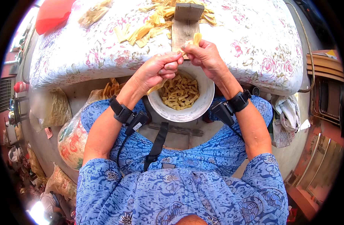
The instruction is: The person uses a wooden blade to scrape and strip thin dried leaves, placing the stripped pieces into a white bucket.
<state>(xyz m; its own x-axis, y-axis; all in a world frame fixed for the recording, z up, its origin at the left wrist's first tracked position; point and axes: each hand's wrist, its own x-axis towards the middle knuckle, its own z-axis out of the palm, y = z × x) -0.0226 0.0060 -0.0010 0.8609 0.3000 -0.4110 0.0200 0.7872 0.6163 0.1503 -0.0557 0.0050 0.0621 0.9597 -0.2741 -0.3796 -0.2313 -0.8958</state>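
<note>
Both hands meet above the near edge of the table. My left hand (pixel 165 67) pinches one end of a yellowish strip (pixel 197 38) with thumb and fingers, and part of a strip also hangs below this palm. My right hand (pixel 204 57) grips the same strip, whose broad end stands up past the fingers. Below the hands is a white enamel basin (pixel 181 116) holding many short knotted yellow pieces (pixel 180 94). Beyond them a wooden board with an upright end block (pixel 186 31) lies on the table, and flat yellow strips (pixel 144 31) are heaped around it.
A floral cloth (pixel 104 53) covers the table. A red bag (pixel 52 15) and a clear plastic bag (pixel 94 12) lie at its far left. Filled sacks (pixel 72 140) stand on the floor at left; white plastic bags (pixel 285 112) are at right. Part of another person (pixel 51 201) shows at lower left.
</note>
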